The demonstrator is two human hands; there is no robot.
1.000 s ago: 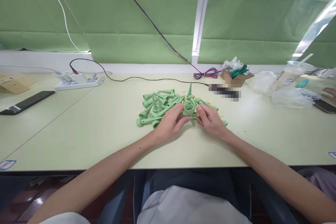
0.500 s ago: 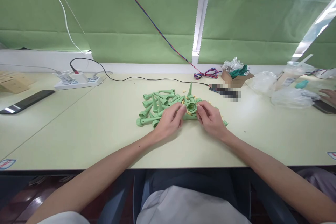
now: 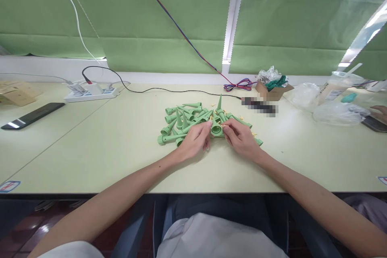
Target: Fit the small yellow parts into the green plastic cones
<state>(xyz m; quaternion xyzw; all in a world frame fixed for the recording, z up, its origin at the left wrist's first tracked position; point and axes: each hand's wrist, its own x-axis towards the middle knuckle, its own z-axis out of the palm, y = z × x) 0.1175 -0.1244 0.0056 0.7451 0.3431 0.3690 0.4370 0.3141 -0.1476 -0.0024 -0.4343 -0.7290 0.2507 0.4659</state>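
Observation:
Between my hands is a hollow green plastic spike [image 3: 216,130], its round open end facing me. My left hand [image 3: 196,139] pinches it from the left side, finger and thumb closed near its rim. On the other side my right hand [image 3: 242,137] is closed, its fingertips at the rim around what looks like a small yellow piece [image 3: 223,126]. Beyond and to the left lies a pile of similar green spikes [image 3: 178,119], some standing point up, others lying down. Small yellow bits [image 3: 254,133] are scattered around the pile, partly hidden by my right hand.
A power strip [image 3: 92,94] and a black phone-like slab [image 3: 33,115] lie at the left. Toward the back right are a small cardboard box [image 3: 273,92], a drink cup [image 3: 332,86] and plastic bags [image 3: 338,112]. Another person's hand [image 3: 379,113] shows at the right edge.
The spike between my hands has come slightly down and left, its open end tilting lower. My right fingertips have moved a little left and down, and the yellow piece now shows there.

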